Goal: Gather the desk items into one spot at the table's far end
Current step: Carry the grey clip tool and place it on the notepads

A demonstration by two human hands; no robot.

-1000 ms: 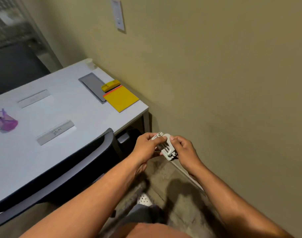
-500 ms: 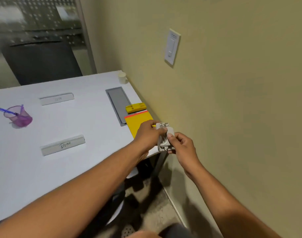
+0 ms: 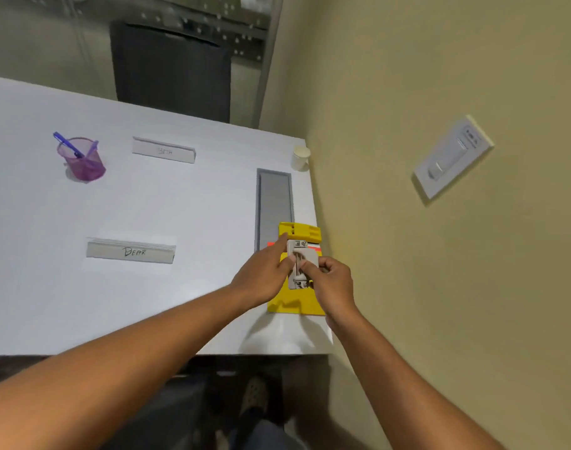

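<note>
Head view: both hands' fingers [image 3: 305, 266] pinch a small white adapter [image 3: 302, 264] between them, above the yellow notepad [image 3: 293, 303].

Standing behind the table's [image 3: 147, 303] far edge: a dark chair [image 3: 170, 69]. Hanging on the beige wall [image 3: 440, 287]: a white switch plate [image 3: 453, 157].

Person, seen from the head view: two bare forearms, no sleeves in view, no watch, ring or band on either wrist. Left hand [image 3: 261, 280] and right hand [image 3: 332, 284] both bare, ungloved. At the near edge, dark grey-blue trousers [image 3: 261, 433]. One shoe [image 3: 253, 396], light grey-tan with small perforations on top, on the floor.
</note>
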